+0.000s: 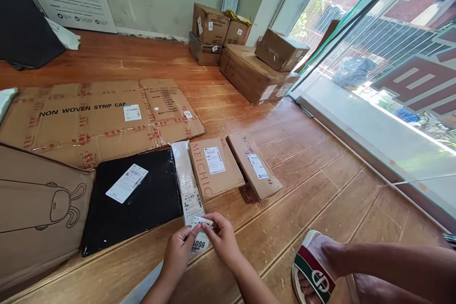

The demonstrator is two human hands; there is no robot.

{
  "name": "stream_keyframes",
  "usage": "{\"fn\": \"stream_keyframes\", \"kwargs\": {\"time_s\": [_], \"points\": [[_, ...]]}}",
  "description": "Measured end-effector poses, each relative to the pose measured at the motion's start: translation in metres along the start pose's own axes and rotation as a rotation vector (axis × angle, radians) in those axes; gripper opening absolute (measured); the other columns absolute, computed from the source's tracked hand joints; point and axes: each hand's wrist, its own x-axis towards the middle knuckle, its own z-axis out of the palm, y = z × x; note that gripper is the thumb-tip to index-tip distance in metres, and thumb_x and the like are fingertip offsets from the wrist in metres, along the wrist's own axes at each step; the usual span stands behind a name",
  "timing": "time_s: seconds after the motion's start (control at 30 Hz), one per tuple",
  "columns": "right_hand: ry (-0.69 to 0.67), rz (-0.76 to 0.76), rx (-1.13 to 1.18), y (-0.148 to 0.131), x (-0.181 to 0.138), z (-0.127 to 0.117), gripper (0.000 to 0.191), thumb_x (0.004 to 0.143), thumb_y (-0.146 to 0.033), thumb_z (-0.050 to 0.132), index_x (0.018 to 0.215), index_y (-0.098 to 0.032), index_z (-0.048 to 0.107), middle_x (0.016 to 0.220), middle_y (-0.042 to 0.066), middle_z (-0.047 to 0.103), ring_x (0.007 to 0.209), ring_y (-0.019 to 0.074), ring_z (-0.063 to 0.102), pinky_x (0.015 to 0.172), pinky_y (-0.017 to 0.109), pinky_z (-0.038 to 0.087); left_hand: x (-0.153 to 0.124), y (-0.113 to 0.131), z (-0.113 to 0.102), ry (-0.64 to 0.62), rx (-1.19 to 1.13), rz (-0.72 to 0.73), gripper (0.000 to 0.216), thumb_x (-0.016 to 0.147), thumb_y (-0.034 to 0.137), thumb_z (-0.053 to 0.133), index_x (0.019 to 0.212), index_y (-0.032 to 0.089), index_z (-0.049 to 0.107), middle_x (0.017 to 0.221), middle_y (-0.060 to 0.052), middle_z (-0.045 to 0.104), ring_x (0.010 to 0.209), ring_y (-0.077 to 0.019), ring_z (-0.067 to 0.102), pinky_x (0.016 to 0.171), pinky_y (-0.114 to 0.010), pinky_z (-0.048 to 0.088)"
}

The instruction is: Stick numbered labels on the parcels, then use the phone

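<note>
At the bottom centre of the frame, you hold a small numbered label (199, 245) between both hands. Your left hand (177, 249) pinches its left side with thumb and fingers, and your right hand (223, 242) grips its upper right part the same way. The two thumbs nearly meet, probably because so thin and limp a piece needs control from both sides. Its digits 008 face you, perhaps so you can read them; your fingers hide part of the print.

Just beyond your fingertips lies the near end of a narrow white parcel (185, 168). You can't tell from this angle whether the label touches it. A flat black parcel (146, 213) sits beside it on the left; a brown box (226, 171) marked MEICHIC and a slimmer carton (245, 166) follow on the right. All four lie with their address stickers upward, seemingly so that each can be read from above. Behind them, left of centre, a large carton (67, 137) also lies flat, lettering up. Stacked boxes (245, 71) stand at the upper centre, near the wall and glass, likely to keep floor space free.
</note>
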Motion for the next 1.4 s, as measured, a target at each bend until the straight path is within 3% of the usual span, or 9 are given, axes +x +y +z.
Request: {"fn": "stream_keyframes", "kwargs": {"time_s": [0.17, 0.3, 0.4, 0.53, 0.77, 0.9, 1.0, 1.13, 1.4], "points": [[0.052, 0.055, 0.05, 0.002, 0.009, 0.006, 0.025, 0.07, -0.038, 0.065, 0.086, -0.018, 0.062, 0.07, 0.002, 0.062, 0.058, 0.0136, 0.05, 0.054, 0.025, 0.039, -0.003, -0.001, 0.008, 0.094, -0.219, -0.03, 0.043, 0.057, 0.057, 0.068, 0.073, 0.016, 0.065, 0.066, -0.001, 0.063, 0.066, -0.0176, 0.055, 0.062, -0.025, 0.043], [0.065, 0.089, 0.102, 0.003, 0.013, 0.0, 0.026, 0.07, -0.042, 0.062, 0.076, -0.018, 0.057, 0.055, -0.003, 0.052, 0.047, 0.0103, 0.04, 0.046, 0.023, 0.032, -0.005, -0.001, 0.015, 0.187, -0.273, -0.074, 0.043, 0.058, 0.058, 0.067, 0.056, 0.016, 0.055, 0.049, 0.003, 0.054, 0.047, -0.0103, 0.044, 0.046, -0.02, 0.035], [0.089, 0.096, 0.077, 0.003, 0.014, 0.0, 0.024, 0.071, -0.041, 0.061, 0.075, -0.017, 0.059, 0.057, -0.003, 0.05, 0.049, 0.0102, 0.038, 0.047, 0.023, 0.031, -0.006, 0.003, 0.017, 0.242, -0.312, -0.127, 0.05, 0.058, 0.066, 0.061, 0.061, 0.016, 0.058, 0.052, 0.002, 0.057, 0.049, -0.0121, 0.049, 0.049, -0.022, 0.038], [0.096, 0.124, 0.071, 0.006, 0.018, -0.001, 0.023, 0.071, -0.04, 0.06, 0.078, -0.018, 0.059, 0.062, -0.001, 0.054, 0.054, 0.0121, 0.043, 0.049, 0.024, 0.034, -0.005, 0.001, 0.014, 0.235, -0.383, -0.198, 0.066, 0.06, 0.073, 0.053, 0.083, 0.012, 0.065, 0.077, -0.009, 0.068, 0.076, -0.023, 0.061, 0.072, -0.032, 0.046], [0.108, 0.12, 0.068, 0.006, 0.021, -0.004, 0.024, 0.072, -0.042, 0.059, 0.078, -0.018, 0.059, 0.068, 0.002, 0.06, 0.059, 0.0147, 0.051, 0.052, 0.025, 0.041, 0.0, -0.005, 0.012, 0.201, -0.406, -0.185, 0.066, 0.065, 0.07, 0.051, 0.09, 0.011, 0.066, 0.09, -0.013, 0.069, 0.089, -0.0254, 0.062, 0.081, -0.034, 0.045], [0.102, 0.107, 0.048, 0.01, 0.019, -0.002, 0.026, 0.071, -0.043, 0.06, 0.079, -0.018, 0.06, 0.066, 0.002, 0.061, 0.056, 0.0138, 0.051, 0.052, 0.025, 0.041, 0.003, -0.001, 0.014, 0.119, -0.407, -0.156, 0.055, 0.059, 0.058, 0.066, 0.091, 0.013, 0.066, 0.088, -0.009, 0.07, 0.079, -0.0207, 0.063, 0.073, -0.029, 0.047], [0.111, 0.083, 0.008, 0.019, 0.018, 0.002, 0.026, 0.069, -0.042, 0.062, 0.076, -0.018, 0.06, 0.06, 0.0, 0.058, 0.05, 0.0121, 0.047, 0.048, 0.024, 0.039, 0.004, -0.002, 0.015, 0.078, -0.363, -0.175, 0.045, 0.05, 0.047, 0.075, 0.078, 0.013, 0.066, 0.068, -0.004, 0.068, 0.059, -0.0153, 0.059, 0.056, -0.024, 0.044], [0.223, 0.014, -0.105, 0.039, 0.029, -0.002, 0.018, 0.072, -0.037, 0.059, 0.074, -0.019, 0.06, 0.059, -0.002, 0.054, 0.051, 0.0122, 0.043, 0.051, 0.025, 0.037, 0.003, -0.009, 0.016, 0.062, -0.295, -0.225, 0.038, 0.051, 0.047, 0.073, 0.065, 0.014, 0.061, 0.05, 0.002, 0.059, 0.043, -0.0107, 0.048, 0.043, -0.022, 0.035], [0.575, -0.03, -0.269, 0.078, 0.065, -0.015, 0.023, 0.076, -0.042, 0.051, 0.08, -0.019, 0.052, 0.077, 0.003, 0.055, 0.071, 0.0181, 0.05, 0.071, 0.032, 0.041, -0.019, -0.035, 0.02, -0.026, -0.229, -0.221, 0.036, 0.058, 0.047, 0.069, 0.062, 0.015, 0.053, 0.051, 0.003, 0.055, 0.047, -0.0108, 0.048, 0.045, -0.022, 0.034]]}}
